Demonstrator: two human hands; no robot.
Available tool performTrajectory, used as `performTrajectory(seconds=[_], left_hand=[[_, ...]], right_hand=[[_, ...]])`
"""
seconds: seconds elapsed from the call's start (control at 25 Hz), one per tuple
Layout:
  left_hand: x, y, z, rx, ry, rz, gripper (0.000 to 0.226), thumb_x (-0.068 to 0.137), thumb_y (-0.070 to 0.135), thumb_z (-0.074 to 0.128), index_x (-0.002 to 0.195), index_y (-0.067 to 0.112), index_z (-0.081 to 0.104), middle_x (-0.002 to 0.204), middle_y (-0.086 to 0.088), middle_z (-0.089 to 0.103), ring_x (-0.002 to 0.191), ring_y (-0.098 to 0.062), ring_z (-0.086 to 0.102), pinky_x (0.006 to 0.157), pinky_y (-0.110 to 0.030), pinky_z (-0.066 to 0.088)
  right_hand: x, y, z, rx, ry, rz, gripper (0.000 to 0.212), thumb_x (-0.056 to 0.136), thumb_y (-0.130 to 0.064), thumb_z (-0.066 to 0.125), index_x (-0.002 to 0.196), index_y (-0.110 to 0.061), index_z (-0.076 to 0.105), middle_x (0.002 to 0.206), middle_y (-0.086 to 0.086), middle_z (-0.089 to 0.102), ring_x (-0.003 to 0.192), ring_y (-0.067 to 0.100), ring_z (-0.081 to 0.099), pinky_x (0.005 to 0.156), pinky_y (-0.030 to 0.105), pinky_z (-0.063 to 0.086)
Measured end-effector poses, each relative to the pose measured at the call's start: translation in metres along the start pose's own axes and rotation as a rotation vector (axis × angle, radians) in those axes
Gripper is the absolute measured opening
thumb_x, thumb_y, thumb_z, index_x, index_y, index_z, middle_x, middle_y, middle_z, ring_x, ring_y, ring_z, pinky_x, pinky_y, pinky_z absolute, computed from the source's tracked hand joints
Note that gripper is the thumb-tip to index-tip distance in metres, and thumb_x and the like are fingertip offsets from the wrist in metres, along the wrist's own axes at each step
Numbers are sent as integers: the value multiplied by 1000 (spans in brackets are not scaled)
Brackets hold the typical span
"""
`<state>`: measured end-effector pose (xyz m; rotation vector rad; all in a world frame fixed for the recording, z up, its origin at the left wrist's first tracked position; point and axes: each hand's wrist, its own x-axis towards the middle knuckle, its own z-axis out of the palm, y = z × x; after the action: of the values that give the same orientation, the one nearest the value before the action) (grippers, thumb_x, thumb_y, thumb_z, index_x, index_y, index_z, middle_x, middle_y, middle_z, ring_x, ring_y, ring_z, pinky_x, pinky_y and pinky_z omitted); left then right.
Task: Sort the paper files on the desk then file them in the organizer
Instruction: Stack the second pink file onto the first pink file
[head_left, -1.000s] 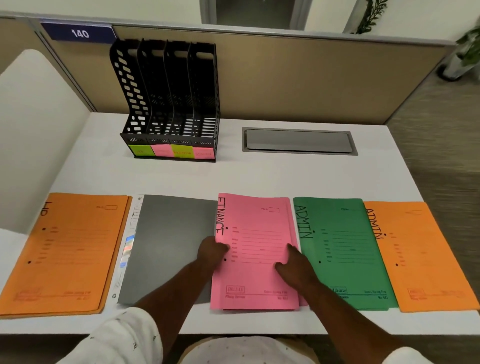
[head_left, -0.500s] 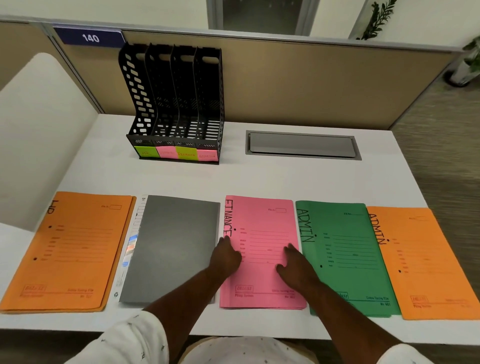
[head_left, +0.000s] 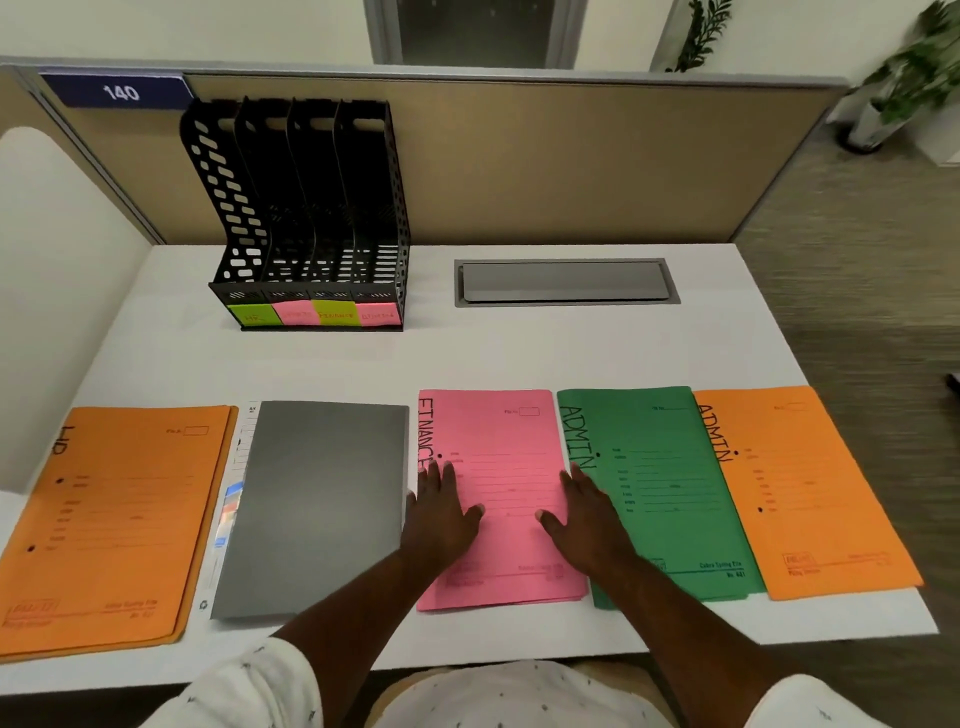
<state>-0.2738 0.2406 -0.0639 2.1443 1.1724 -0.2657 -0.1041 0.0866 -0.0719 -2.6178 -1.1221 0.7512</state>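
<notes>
Our left hand (head_left: 441, 514) and right hand (head_left: 587, 519) lie flat, fingers straight, on the pink file's (head_left: 506, 447) 9 and 3 o'clock edges; the organizer (head_left: 311, 218) stands at 11 o'clock.

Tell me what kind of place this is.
Most likely an office cubicle. A tan partition with a number plate reading 140 backs the white desk. The desk has a built-in cable hatch, and a black file organizer with labelled slots stands on it.
</notes>
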Motion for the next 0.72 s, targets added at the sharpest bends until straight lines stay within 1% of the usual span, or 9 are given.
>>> performTrajectory(seconds=[0.08,0.16,0.36,0.48,0.56,0.72], left_hand=[[0,13,7,41,1,24,88,99,55,45,161,12,0,169,-13,-5,156,-31,-4,125,-50,4],[-1,32,18,61,17,42,88,99,58,43,161,13,-1,168,-12,-6,156,-31,-5,124,-50,2],[0,93,57,47,34,36,88,99,59,41,161,14,-3,168,-13,-7,155,-31,-6,125,-51,3],[-6,147,88,20,28,47,87,99,57,42,161,13,-1,168,-13,-6,156,-30,-6,124,-51,3],[-11,187,109,-8,7,63,86,99,55,45,161,13,2,169,-12,-2,156,-30,-3,124,-52,5],[-12,250,150,-89,-41,54,86,98,52,52,161,14,8,169,-10,4,156,-28,8,126,-49,15]], right_hand=[[-1,21,-7,-12,19,2,85,98,-60,44,160,-12,12,168,7,5,155,24,7,126,44,8],[-4,47,-18,-26,20,10,84,98,-60,42,160,-12,12,168,7,3,155,23,5,126,44,6],[-4,123,-51,-52,36,-4,80,99,-59,41,160,-13,15,168,6,2,155,22,5,126,43,3],[-1,179,-73,-60,37,3,80,99,-59,41,160,-13,15,169,7,2,155,23,6,125,43,5],[-1,219,-86,-55,26,25,79,99,-59,41,160,-14,16,169,7,3,155,23,7,125,44,7],[-5,289,-109,-71,-10,51,78,100,-57,41,160,-15,15,169,7,2,155,24,6,124,48,9]])
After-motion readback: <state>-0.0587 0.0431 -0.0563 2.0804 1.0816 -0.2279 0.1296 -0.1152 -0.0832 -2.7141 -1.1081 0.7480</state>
